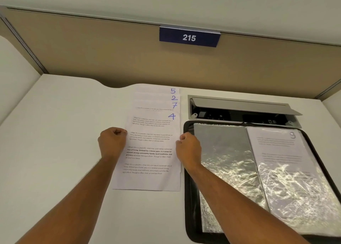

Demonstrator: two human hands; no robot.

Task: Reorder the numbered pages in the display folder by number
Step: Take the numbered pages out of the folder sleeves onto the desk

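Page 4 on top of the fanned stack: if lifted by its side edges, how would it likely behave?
Page 4 looks like a single thin printed sheet, so it would probably sag in the middle. It lies loose on the other pages, so it likely slides off easily. The left hand and right hand sit at its edges.

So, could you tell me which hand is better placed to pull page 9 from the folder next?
The right hand: it sits at the folder's left edge, nearer page 9; the left hand is across the stack.
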